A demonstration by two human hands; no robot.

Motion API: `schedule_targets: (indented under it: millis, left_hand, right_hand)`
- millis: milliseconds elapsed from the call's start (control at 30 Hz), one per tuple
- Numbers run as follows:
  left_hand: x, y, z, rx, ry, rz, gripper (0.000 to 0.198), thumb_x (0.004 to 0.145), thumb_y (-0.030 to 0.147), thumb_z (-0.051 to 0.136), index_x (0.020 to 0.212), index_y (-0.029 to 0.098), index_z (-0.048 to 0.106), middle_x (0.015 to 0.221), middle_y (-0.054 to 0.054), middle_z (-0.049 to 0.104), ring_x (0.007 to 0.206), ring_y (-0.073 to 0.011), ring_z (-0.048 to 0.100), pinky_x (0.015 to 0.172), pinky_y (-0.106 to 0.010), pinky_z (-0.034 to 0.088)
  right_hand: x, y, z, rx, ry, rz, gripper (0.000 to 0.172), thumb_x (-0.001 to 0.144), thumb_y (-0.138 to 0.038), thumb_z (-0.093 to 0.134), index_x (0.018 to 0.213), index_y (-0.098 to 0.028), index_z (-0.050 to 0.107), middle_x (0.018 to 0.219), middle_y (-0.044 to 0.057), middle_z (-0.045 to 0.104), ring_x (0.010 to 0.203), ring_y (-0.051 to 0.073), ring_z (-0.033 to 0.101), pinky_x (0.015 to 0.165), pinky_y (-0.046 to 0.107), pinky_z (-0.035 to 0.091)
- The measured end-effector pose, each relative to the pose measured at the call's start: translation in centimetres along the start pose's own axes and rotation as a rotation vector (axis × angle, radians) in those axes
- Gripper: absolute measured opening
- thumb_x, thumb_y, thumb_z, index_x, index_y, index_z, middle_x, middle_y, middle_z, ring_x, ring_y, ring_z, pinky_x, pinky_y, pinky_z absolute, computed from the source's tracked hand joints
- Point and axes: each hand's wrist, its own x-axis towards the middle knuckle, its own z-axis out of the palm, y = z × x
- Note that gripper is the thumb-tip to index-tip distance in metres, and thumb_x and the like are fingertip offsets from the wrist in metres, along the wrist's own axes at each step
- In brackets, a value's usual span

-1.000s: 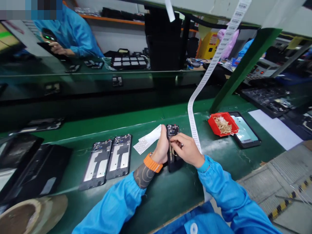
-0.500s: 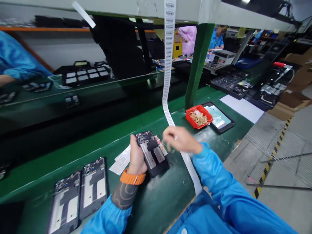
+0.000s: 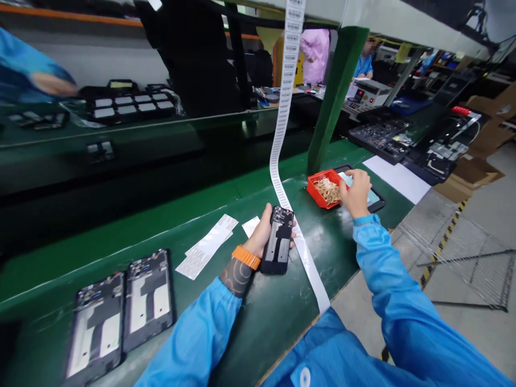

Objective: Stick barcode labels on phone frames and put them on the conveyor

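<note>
My left hand (image 3: 260,233), with an orange band at its wrist, is wrapped round a phone (image 3: 277,242) without its back cover. The phone's circuit board and bare metal inside face up, and it is held tilted above the green bench. Over the right rim of a small red bin (image 3: 318,192) is my right hand (image 3: 357,191), its fingers curled and thumb close to the rim. What these fingertips hold, if anything, is hidden. The bin contains tan scraps. Behind my right hand a black device with a pale screen (image 3: 373,199) is partly covered.
Two more opened phones (image 3: 147,293) lie at the left. White label sheets (image 3: 207,247) rest on the bench (image 3: 250,317). A barcode label strip (image 3: 282,118) hangs down and runs across to the front edge. A green post (image 3: 336,97) stands behind the bin. Other people work beyond.
My right hand has moved right and away from the phone to the red bin. My left hand has carried the phone a little to the right, baring more of the label sheets.
</note>
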Motion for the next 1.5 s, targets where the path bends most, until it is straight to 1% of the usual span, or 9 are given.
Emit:
schedule_targets:
  millis: [67, 167, 267, 667, 900, 1100, 1267, 1400, 1500]
  left_hand:
    - [-0.3, 0.0, -0.1, -0.019, 0.001, 0.004, 0.080, 0.091, 0.074, 0.021, 0.099, 0.010, 0.068, 0.069, -0.013, 0.068, 0.058, -0.0236, 0.068, 0.056, -0.040, 0.059]
    - [-0.4, 0.1, -0.1, -0.020, 0.017, -0.045, 0.083, 0.088, 0.078, 0.022, 0.099, 0.009, 0.068, 0.070, -0.015, 0.069, 0.057, -0.0237, 0.068, 0.055, -0.039, 0.059]
    - [-0.2, 0.0, -0.2, -0.031, 0.016, -0.056, 0.086, 0.087, 0.079, 0.020, 0.102, 0.008, 0.068, 0.074, -0.017, 0.071, 0.060, -0.0247, 0.070, 0.059, -0.039, 0.060]
    - [-0.1, -0.1, -0.7, -0.073, -0.040, -0.090, 0.085, 0.084, 0.082, 0.026, 0.108, 0.012, 0.068, 0.071, -0.015, 0.072, 0.049, -0.0236, 0.066, 0.045, -0.033, 0.053]
    - [-0.3, 0.0, -0.1, -0.066, 0.021, -0.077, 0.084, 0.087, 0.079, 0.025, 0.106, 0.010, 0.068, 0.073, -0.015, 0.072, 0.054, -0.0235, 0.068, 0.050, -0.034, 0.055]
    - [-0.4, 0.1, 0.1, -0.060, 0.019, -0.064, 0.084, 0.087, 0.079, 0.022, 0.101, 0.010, 0.068, 0.065, -0.014, 0.069, 0.051, -0.0221, 0.066, 0.048, -0.032, 0.054]
    - [0.1, -0.4, -0.5, -0.114, 0.002, -0.028, 0.079, 0.087, 0.077, 0.030, 0.100, 0.009, 0.067, 0.067, -0.013, 0.068, 0.053, -0.0221, 0.066, 0.050, -0.034, 0.055]
    - [-0.3, -0.3, -0.6, -0.194, 0.024, 0.148, 0.059, 0.091, 0.065, 0.044, 0.100, 0.011, 0.065, 0.073, -0.011, 0.069, 0.055, -0.0180, 0.065, 0.057, -0.031, 0.055]
    - [-2.2, 0.6, -0.7, -0.297, 0.088, 0.384, 0.048, 0.095, 0.058, 0.044, 0.082, 0.014, 0.060, 0.056, -0.001, 0.056, 0.041, -0.0106, 0.051, 0.046, -0.022, 0.045]
  right_hand:
    - [-3.1, -1.4, -1.1, 0.185, -0.077, -0.144, 0.022, 0.090, -0.027, 0.049, 0.107, -0.018, 0.060, 0.107, 0.014, 0.062, 0.105, 0.029, 0.054, 0.091, 0.046, 0.042]
    - [-8.1, -3.7, -1.4, 0.419, -0.513, -0.461, 0.025, 0.091, -0.028, 0.054, 0.114, -0.022, 0.062, 0.116, 0.011, 0.064, 0.108, 0.026, 0.057, 0.094, 0.043, 0.045]
    - [-10.8, -5.1, -0.5, 0.408, -0.687, -0.490, 0.026, 0.092, -0.026, 0.057, 0.116, -0.022, 0.065, 0.122, 0.010, 0.065, 0.111, 0.026, 0.055, 0.094, 0.044, 0.043]
    - [-9.5, -6.6, 1.4, 0.369, -0.702, -0.218, 0.013, 0.082, -0.012, 0.059, 0.089, -0.021, 0.063, 0.096, 0.004, 0.065, 0.092, 0.022, 0.054, 0.082, 0.035, 0.038]
    - [-11.1, -6.4, 0.9, 0.291, -0.518, -0.417, 0.019, 0.089, -0.012, 0.050, 0.096, -0.020, 0.066, 0.100, 0.010, 0.065, 0.096, 0.026, 0.052, 0.084, 0.039, 0.040]
    - [-11.6, -6.4, 0.0, 0.353, -0.498, -0.437, 0.015, 0.088, -0.013, 0.053, 0.086, -0.022, 0.065, 0.097, 0.008, 0.066, 0.092, 0.024, 0.055, 0.083, 0.040, 0.044]
    - [-11.9, -6.4, -0.7, 0.597, -0.481, -0.252, 0.012, 0.089, -0.025, 0.055, 0.081, -0.022, 0.064, 0.091, 0.007, 0.067, 0.090, 0.022, 0.059, 0.083, 0.040, 0.047]
    - [-10.8, -6.3, -1.5, 0.878, -0.463, 0.242, 0.018, 0.084, -0.038, 0.062, 0.078, -0.021, 0.062, 0.073, 0.001, 0.062, 0.065, 0.017, 0.056, 0.062, 0.032, 0.046]
    - [-9.1, -8.7, -2.0, 1.198, -0.505, 0.546, 0.023, 0.077, -0.042, 0.069, 0.076, -0.022, 0.059, 0.066, -0.003, 0.056, 0.052, 0.012, 0.048, 0.049, 0.026, 0.039]
